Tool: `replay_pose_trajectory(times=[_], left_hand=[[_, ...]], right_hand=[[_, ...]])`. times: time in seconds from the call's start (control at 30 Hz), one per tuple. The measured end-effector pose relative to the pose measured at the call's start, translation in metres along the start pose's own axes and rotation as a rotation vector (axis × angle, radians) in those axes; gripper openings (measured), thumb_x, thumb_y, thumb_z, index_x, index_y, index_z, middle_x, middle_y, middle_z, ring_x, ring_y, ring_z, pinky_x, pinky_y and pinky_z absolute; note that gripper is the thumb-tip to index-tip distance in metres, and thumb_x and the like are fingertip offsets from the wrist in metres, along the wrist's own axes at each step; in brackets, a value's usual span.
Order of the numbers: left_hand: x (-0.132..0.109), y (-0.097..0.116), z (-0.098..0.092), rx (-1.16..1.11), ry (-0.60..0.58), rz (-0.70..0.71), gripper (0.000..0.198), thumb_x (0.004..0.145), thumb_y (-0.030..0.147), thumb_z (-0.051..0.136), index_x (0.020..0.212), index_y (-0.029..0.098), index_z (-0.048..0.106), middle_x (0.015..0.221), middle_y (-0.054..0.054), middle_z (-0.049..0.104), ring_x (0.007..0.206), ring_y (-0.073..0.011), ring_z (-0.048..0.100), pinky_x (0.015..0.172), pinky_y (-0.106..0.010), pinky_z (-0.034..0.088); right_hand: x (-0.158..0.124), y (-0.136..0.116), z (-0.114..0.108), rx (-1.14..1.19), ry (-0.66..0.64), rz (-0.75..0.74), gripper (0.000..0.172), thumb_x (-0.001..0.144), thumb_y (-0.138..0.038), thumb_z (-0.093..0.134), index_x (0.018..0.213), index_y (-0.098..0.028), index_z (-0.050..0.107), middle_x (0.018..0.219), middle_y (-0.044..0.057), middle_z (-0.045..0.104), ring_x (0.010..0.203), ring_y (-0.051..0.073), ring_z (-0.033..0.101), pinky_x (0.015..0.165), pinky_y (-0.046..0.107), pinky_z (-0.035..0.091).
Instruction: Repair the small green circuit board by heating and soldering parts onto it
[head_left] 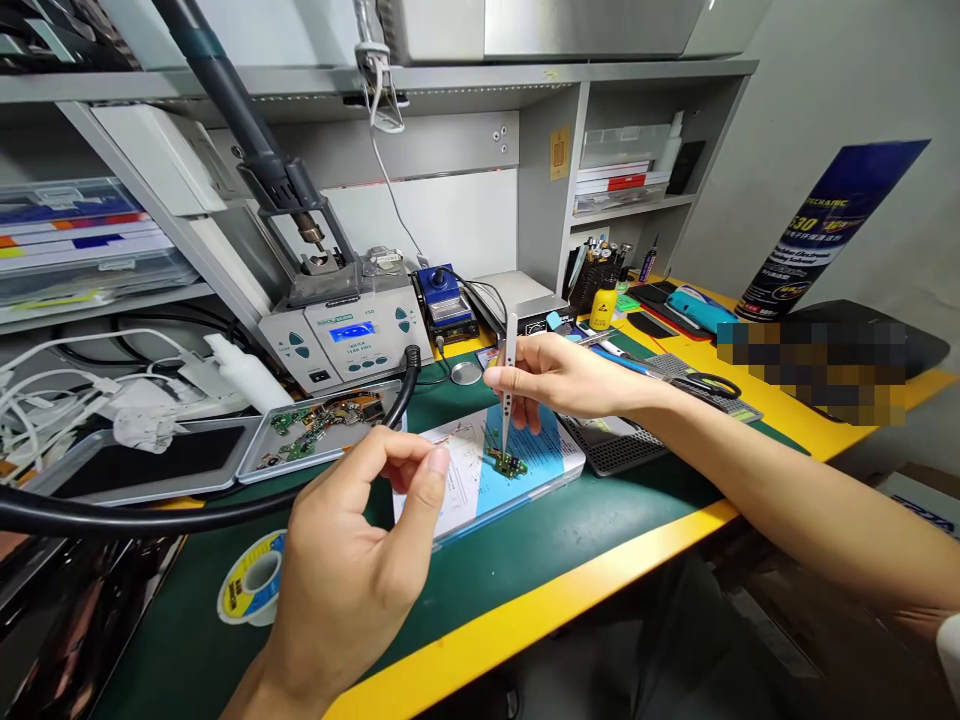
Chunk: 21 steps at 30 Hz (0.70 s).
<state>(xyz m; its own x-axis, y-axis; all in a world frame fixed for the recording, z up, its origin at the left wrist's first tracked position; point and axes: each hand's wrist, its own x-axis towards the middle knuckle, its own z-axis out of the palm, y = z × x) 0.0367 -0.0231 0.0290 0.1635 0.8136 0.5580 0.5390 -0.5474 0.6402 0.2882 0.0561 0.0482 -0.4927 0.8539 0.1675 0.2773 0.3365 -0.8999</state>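
My right hand pinches a pair of silver tweezers, held upright with the tips down on a small green circuit board. That board lies on a white and blue pad in the middle of the green mat. My left hand hovers in front of the pad's left end, fingers curled and thumb pressed to forefinger; nothing I can name shows between them.
A hot-air rework station with a blue display stands behind; its black hose curves across the left. A metal tray holds several boards. A solder spool lies near left. Tools and a yellow bottle sit at right.
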Motion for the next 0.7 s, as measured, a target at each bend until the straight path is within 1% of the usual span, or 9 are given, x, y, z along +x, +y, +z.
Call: replay_pose_trajectory(times=[0.13,0.23,0.33,0.47,0.53,0.6,0.7], left_hand=[[-0.002,0.000,-0.001,0.004,-0.004,0.012,0.013,0.100,0.034,0.065,0.090,0.026,0.066,0.078,0.005,0.067,0.071,-0.0128,0.061,0.070,-0.024,0.044],[-0.002,0.000,-0.001,0.009,0.003,0.010,0.013,0.100,0.034,0.065,0.090,0.026,0.066,0.078,0.004,0.067,0.072,-0.0134,0.061,0.070,-0.025,0.043],[0.000,0.001,-0.001,-0.004,0.010,-0.007,0.015,0.100,0.035,0.065,0.088,0.026,0.067,0.079,0.004,0.068,0.072,-0.0141,0.061,0.070,-0.026,0.043],[0.002,0.002,-0.001,-0.011,0.009,-0.022,0.015,0.099,0.037,0.066,0.088,0.027,0.068,0.079,0.004,0.069,0.071,-0.0142,0.060,0.069,-0.026,0.043],[0.002,0.002,-0.001,-0.006,0.010,-0.025,0.014,0.098,0.037,0.066,0.089,0.026,0.069,0.081,0.003,0.071,0.073,-0.0148,0.062,0.070,-0.026,0.044],[0.002,0.002,-0.002,0.004,0.014,-0.033,0.014,0.098,0.037,0.066,0.090,0.026,0.069,0.082,0.003,0.072,0.075,-0.0150,0.064,0.072,-0.026,0.045],[0.003,0.001,-0.003,0.021,0.036,-0.033,0.016,0.099,0.038,0.066,0.090,0.026,0.070,0.081,0.004,0.072,0.074,-0.0141,0.065,0.071,-0.025,0.046]], right_hand=[[0.000,0.001,0.002,-0.007,0.000,-0.029,0.040,0.098,-0.062,0.065,0.089,-0.023,0.062,0.070,0.000,0.073,0.060,0.019,0.073,0.050,0.026,0.054],[-0.002,0.001,0.000,-0.013,-0.003,-0.047,0.036,0.099,-0.058,0.066,0.093,-0.023,0.064,0.073,-0.001,0.074,0.061,0.018,0.073,0.052,0.025,0.054],[-0.003,-0.001,-0.004,-0.018,-0.012,-0.051,0.035,0.099,-0.055,0.067,0.091,-0.021,0.066,0.076,0.000,0.075,0.063,0.018,0.074,0.054,0.025,0.056],[-0.001,-0.004,-0.008,-0.001,-0.031,-0.031,0.039,0.098,-0.057,0.068,0.088,-0.020,0.068,0.076,0.003,0.078,0.063,0.020,0.076,0.054,0.027,0.059],[0.000,-0.004,-0.010,0.015,-0.036,-0.016,0.042,0.097,-0.060,0.067,0.088,-0.019,0.068,0.075,0.005,0.079,0.063,0.022,0.078,0.055,0.030,0.061],[0.001,-0.002,-0.013,0.023,-0.022,-0.007,0.045,0.097,-0.062,0.066,0.088,-0.018,0.068,0.075,0.007,0.080,0.063,0.023,0.079,0.058,0.032,0.063],[0.002,0.000,-0.018,0.003,0.018,-0.002,0.046,0.098,-0.062,0.067,0.088,-0.018,0.068,0.074,0.006,0.080,0.063,0.022,0.079,0.060,0.031,0.064]])
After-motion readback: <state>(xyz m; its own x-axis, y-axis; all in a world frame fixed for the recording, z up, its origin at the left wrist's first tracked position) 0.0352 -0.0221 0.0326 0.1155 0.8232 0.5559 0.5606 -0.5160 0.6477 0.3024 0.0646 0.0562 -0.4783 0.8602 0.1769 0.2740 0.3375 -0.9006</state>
